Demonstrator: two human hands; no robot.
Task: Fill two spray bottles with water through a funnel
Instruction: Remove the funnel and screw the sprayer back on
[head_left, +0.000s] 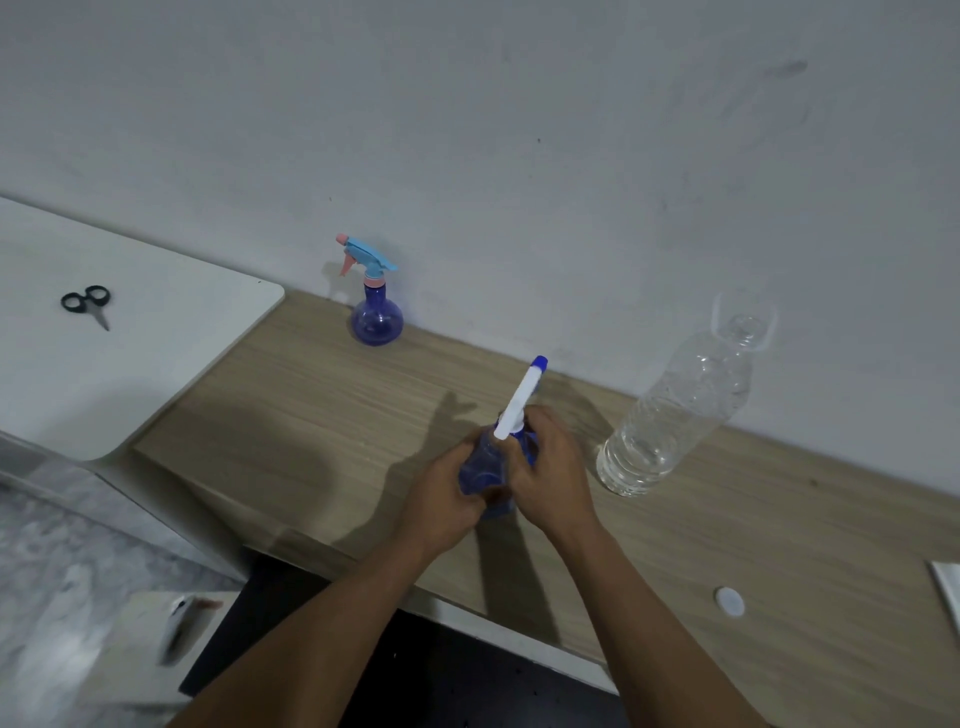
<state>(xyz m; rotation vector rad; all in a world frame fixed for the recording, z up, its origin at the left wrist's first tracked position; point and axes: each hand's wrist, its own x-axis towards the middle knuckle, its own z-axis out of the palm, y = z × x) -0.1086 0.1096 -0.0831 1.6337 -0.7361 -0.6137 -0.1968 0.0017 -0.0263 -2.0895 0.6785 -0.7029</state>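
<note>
A blue spray bottle (485, 467) stands at the middle of the wooden desk (311, 405). My left hand (441, 499) grips its round body. My right hand (550, 467) is closed around its neck, under the white and blue spray head (522, 397), which points up and away from me. A second blue spray bottle (376, 317) with a light-blue and pink trigger head stands by the wall, apart from both hands. A clear water bottle (675, 410) stands uncapped at the right, partly filled. A clear funnel (744, 319) appears to sit in its mouth.
A white bottle cap (729, 601) lies on the desk near the front right. Black-handled scissors (87, 304) lie on a white table (156, 338) to the left. A white object (948, 587) shows at the right edge. The wall runs close behind the desk.
</note>
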